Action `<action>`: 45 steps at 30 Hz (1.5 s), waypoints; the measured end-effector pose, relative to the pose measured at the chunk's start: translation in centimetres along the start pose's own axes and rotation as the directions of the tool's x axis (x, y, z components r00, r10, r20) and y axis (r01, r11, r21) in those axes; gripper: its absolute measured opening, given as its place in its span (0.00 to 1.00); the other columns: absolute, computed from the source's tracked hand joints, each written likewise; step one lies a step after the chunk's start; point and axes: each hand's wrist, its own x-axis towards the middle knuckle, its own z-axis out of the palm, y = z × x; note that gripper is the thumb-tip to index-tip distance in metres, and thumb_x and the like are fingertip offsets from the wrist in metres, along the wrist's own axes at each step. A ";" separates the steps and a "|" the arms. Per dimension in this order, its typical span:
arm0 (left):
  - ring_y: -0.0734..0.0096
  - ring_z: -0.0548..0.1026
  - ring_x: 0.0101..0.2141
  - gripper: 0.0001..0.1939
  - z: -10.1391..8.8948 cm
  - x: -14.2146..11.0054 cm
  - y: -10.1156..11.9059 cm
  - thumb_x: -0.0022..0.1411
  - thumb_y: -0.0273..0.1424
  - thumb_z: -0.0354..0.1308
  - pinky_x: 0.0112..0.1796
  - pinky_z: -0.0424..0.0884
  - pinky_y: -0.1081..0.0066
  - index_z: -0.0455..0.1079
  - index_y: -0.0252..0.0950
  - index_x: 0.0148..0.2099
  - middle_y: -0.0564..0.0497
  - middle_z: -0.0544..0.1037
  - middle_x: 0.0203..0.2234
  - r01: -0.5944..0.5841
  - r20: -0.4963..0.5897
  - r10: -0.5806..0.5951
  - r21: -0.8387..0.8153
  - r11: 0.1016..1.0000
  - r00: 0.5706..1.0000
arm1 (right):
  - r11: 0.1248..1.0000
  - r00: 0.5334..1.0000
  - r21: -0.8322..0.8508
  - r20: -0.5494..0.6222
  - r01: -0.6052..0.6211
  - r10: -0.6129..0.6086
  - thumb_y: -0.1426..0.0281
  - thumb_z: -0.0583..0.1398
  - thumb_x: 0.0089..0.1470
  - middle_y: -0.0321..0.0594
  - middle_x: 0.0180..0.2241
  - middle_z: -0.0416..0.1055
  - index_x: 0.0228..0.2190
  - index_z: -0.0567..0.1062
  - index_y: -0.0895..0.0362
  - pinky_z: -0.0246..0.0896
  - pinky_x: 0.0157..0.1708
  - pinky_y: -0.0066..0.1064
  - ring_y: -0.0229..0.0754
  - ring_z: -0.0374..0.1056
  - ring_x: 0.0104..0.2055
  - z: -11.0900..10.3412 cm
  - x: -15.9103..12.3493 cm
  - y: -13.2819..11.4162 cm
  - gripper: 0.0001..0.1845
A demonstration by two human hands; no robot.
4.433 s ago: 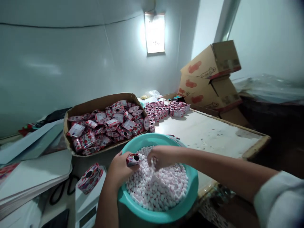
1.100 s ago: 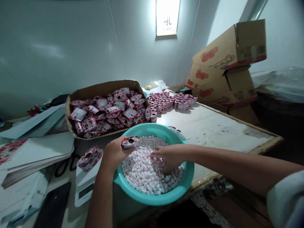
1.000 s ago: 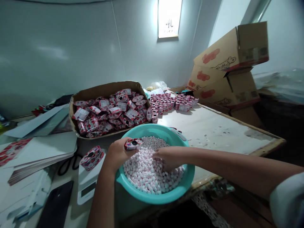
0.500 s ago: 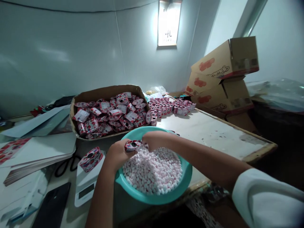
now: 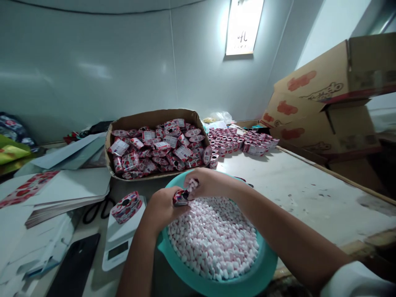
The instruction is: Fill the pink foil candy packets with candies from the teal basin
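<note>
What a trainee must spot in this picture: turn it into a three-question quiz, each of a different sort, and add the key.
1. Multiple choice: the left hand holds
a) scissors
b) a red printed pack
c) a phone

2. True or false: a second printed pack rests on the white digital scale.

3. Fill in the colour: the right hand holds pale pellets above a ____ basin.

Key: 1 b; 2 true; 3 teal.
</note>
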 end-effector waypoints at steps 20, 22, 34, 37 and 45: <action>0.57 0.77 0.42 0.15 -0.1 0.4 0.3 0.57 0.42 0.63 0.36 0.63 0.70 0.75 0.42 0.45 0.50 0.81 0.38 0.104 -0.079 -0.100 0.059 0.993 0.992 | 0.980 0.968 0.039 -0.167 0.197 -0.188 0.77 0.63 0.51 0.37 0.37 0.77 0.37 0.78 0.56 0.61 0.36 0.26 0.37 0.70 0.38 0.7 -0.3 -1.3 0.10; 0.59 0.77 0.41 0.15 0.0 0.3 0.3 0.56 0.42 0.64 0.35 0.63 0.70 0.75 0.43 0.45 0.52 0.81 0.38 0.130 -0.100 -0.127 0.026 0.991 0.987 | 0.979 0.955 -0.015 -0.219 0.204 -0.203 0.76 0.62 0.54 0.39 0.41 0.77 0.41 0.78 0.56 0.62 0.41 0.29 0.40 0.70 0.42 0.4 -0.7 -1.1 0.11; 0.60 0.77 0.40 0.19 0.0 -0.1 0.4 0.58 0.50 0.62 0.36 0.64 0.70 0.75 0.43 0.44 0.51 0.81 0.38 0.057 -0.127 -0.055 0.013 0.998 0.990 | 0.988 0.964 -0.100 -0.229 0.118 -0.138 0.76 0.58 0.57 0.40 0.37 0.77 0.35 0.81 0.55 0.63 0.40 0.29 0.39 0.70 0.39 2.0 -2.7 0.5 0.11; 0.59 0.77 0.39 0.20 0.0 -0.1 0.3 0.59 0.52 0.60 0.36 0.64 0.69 0.75 0.43 0.44 0.51 0.81 0.37 0.041 -0.100 -0.038 0.035 0.999 0.994 | 0.982 0.960 -0.069 -0.207 0.178 -0.189 0.76 0.58 0.57 0.41 0.37 0.76 0.34 0.80 0.56 0.63 0.39 0.29 0.39 0.69 0.38 2.3 -2.6 0.0 0.10; 0.58 0.77 0.41 0.21 0.0 -0.1 0.0 0.60 0.52 0.58 0.39 0.66 0.68 0.74 0.42 0.46 0.49 0.80 0.39 0.013 -0.102 -0.010 0.027 1.000 0.995 | 0.998 0.939 0.017 -0.341 0.062 -0.052 0.80 0.57 0.52 0.40 0.36 0.74 0.33 0.79 0.55 0.63 0.36 0.28 0.38 0.68 0.36 2.8 -2.1 0.9 0.13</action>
